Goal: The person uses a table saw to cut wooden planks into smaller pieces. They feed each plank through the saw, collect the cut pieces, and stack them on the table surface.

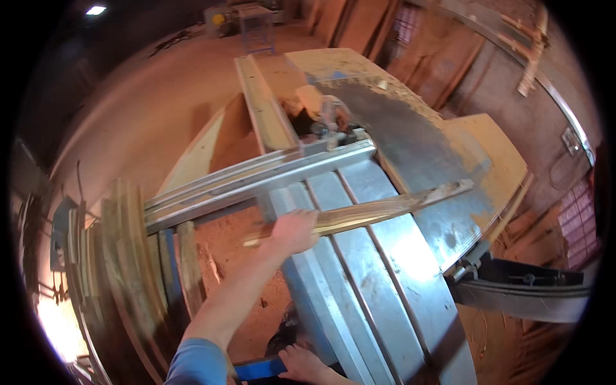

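Observation:
My left hand is closed around a long wooden strip near its left end. The strip lies slantwise across the silver sliding table of a panel saw, and its far right end reaches over the dusty dark saw top. My right hand is low in the view, by the near left side of the metal table and a blue bar. Its fingers look apart, and I see nothing in them. Beyond the strip, a metal fence runs across the sliding table.
Several wooden boards stand stacked at the left. Behind the fence sits the blurred saw guard, with sawdust around it. A dark curved metal arm juts out at the right. Wooden sheets lean on the back wall.

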Action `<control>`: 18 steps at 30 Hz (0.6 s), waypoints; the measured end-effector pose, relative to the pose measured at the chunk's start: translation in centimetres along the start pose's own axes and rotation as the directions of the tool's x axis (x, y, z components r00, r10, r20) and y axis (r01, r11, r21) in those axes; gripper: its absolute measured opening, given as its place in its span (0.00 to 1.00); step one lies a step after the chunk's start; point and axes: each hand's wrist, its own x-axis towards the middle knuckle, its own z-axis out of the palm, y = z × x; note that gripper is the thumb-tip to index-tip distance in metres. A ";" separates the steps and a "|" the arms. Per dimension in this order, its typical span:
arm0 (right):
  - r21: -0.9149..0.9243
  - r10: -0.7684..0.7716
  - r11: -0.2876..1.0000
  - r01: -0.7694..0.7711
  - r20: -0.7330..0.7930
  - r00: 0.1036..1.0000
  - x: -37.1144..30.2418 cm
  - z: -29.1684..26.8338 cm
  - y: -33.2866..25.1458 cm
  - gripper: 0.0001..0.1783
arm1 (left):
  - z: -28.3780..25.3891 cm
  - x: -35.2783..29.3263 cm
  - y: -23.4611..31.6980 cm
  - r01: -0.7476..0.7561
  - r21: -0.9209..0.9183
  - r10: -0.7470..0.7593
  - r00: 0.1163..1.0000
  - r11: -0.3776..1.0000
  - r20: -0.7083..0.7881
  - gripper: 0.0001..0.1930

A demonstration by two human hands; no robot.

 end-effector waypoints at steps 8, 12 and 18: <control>-0.017 0.000 1.000 -0.002 -0.077 0.997 -0.4 1.7 -1.5 0.37 | 1.9 3.5 -1.2 -0.049 0.036 0.057 0.969 0.998 -0.242 0.26; -0.042 0.006 0.999 -0.009 -0.061 0.998 -0.2 2.6 -1.7 0.34 | 2.8 3.8 -1.2 -0.081 0.004 0.079 0.959 0.997 -0.273 0.24; -0.075 -0.011 0.997 0.004 -0.102 0.995 0.1 4.9 -1.5 0.23 | 3.3 5.5 -1.1 -0.100 -0.016 0.090 0.948 0.995 -0.306 0.22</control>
